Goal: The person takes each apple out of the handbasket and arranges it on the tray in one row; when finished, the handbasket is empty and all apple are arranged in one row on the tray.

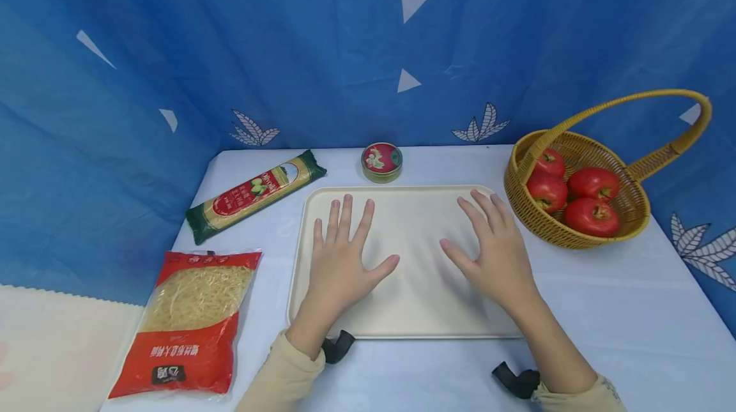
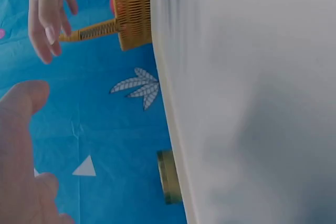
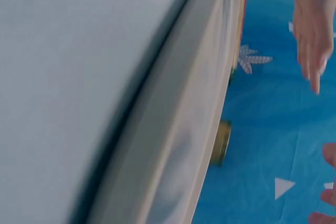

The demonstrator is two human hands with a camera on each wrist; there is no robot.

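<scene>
A cream rectangular tray (image 1: pixel 414 259) lies in the middle of the table in the head view. Over its left part my left hand (image 1: pixel 344 265) is held with spread fingers, holding nothing. My right hand (image 1: pixel 497 255) hovers above the tray's right part, its fingers apart and also holding nothing. In the left wrist view the left thumb (image 2: pixel 26 100) shows at the left edge, with the right hand (image 2: pixel 50 14) beyond. The right wrist view has the left hand (image 3: pixel 314 30) at upper right and only some right fingertips (image 3: pixel 329 198) at the edge.
Left of the tray lie a red bag of pasta (image 1: pixel 186 326) and a long spaghetti packet (image 1: pixel 255 195). Behind the tray stands a small round tin (image 1: pixel 382 162). A wicker basket (image 1: pixel 575 243) with several red apples (image 1: pixel 592 217) and a tall handle stands at right.
</scene>
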